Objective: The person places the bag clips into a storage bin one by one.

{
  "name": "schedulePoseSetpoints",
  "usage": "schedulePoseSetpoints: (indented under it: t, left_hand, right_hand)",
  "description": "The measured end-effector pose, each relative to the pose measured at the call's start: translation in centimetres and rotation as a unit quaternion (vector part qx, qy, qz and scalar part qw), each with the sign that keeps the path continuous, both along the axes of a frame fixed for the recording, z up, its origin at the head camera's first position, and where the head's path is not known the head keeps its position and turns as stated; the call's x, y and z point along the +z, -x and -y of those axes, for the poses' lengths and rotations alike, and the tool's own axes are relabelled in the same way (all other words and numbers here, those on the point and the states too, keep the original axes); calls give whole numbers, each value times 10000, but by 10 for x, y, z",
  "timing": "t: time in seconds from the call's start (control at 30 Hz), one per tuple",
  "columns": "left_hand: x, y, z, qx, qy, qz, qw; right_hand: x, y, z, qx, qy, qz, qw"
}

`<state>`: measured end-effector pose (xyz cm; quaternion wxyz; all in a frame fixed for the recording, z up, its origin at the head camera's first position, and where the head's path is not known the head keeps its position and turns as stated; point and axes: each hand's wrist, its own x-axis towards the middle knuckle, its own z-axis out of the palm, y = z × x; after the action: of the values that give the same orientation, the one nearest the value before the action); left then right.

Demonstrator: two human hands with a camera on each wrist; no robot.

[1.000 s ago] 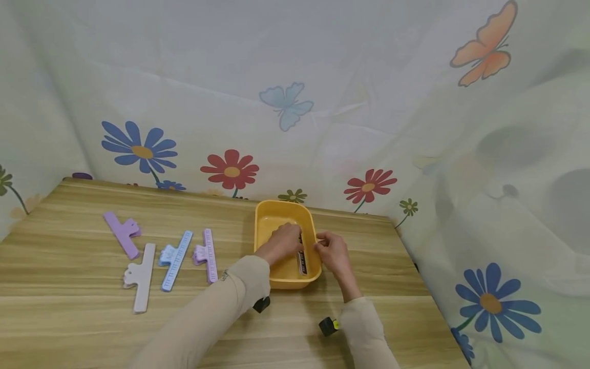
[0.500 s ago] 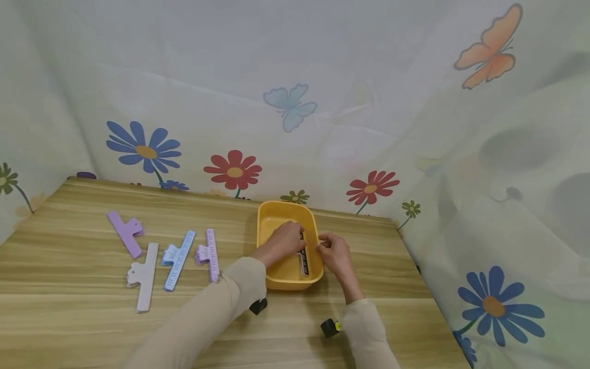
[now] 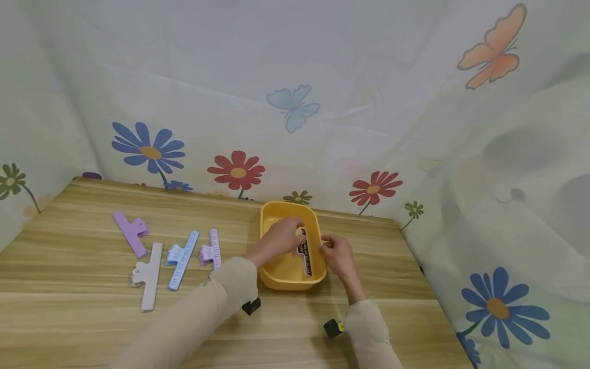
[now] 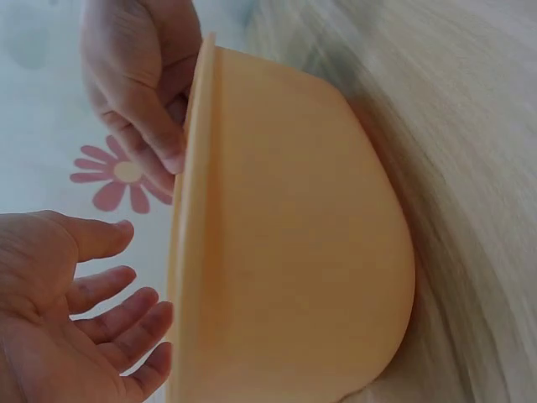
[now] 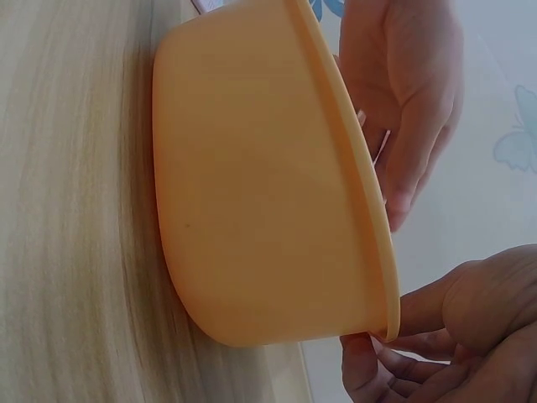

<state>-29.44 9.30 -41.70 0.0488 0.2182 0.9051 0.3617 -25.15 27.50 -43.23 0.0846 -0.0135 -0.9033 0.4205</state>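
Observation:
The yellow plastic basin stands on the table, and a black-and-white patterned bar clip lies along its right inner side. Over the basin's inside is my left hand, close to the clip's upper end. In the left wrist view that left hand has its fingers spread and loosely bent, with nothing between them. My right hand pinches the basin's right rim between thumb and fingers, as the right hand also shows in the right wrist view.
Left of the basin lie a purple clip, a grey clip, a blue clip and a lilac clip. A flower-printed cloth rises behind the wooden table.
My left hand has drawn slightly left off the patterned clip, so more of the clip shows. My right hand keeps its hold on the rim. The whole view has shifted a little.

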Motion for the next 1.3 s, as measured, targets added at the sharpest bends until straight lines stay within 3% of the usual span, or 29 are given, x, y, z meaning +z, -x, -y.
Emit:
schedulePoseSetpoints:
  t: [0.5,0.73,1.13,1.3]
  left_hand:
    - [10,-5,42,26,-419,-221,9989]
    - [9,-6,67,218,-553,-45,9982]
    - [15,-8,97,374,-679,-158,9969]
    - [17,-11,111,470,-721,-49,9963]
  right_hand:
    - [0,1,1,-46,-172,-35,9998]
    - [0,1,1,-38,-126,-64,9999]
    - [1,-1,1,-46,-69,-25,10000]
    - [1,-2,3,-42,-5,7,10000]
